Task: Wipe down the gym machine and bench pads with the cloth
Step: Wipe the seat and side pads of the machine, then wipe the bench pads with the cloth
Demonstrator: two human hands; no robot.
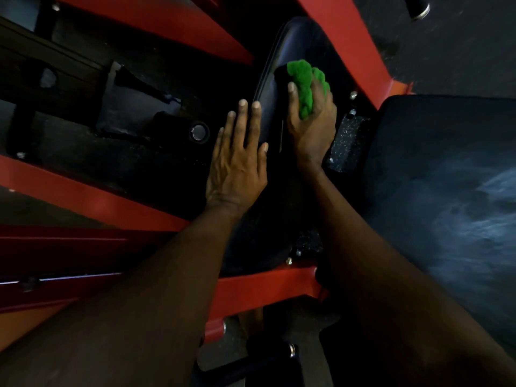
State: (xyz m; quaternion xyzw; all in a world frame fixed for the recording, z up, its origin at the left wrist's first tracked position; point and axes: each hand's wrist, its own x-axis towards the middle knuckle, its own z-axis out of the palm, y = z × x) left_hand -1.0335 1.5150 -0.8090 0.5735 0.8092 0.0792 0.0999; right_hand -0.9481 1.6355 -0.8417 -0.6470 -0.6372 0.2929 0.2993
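Head view, right hand (311, 127) gripping green cloth (305, 85) on black pad (301, 43), left hand (237, 160) flat, fingers straight

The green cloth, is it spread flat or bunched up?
Bunched up: the green cloth sits crumpled in a wad that the right hand grips against the black pad.

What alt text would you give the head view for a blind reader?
A right hand grips a green cloth against a black pad, while the left hand lies flat at its edge. Red frame bars surround the pad.
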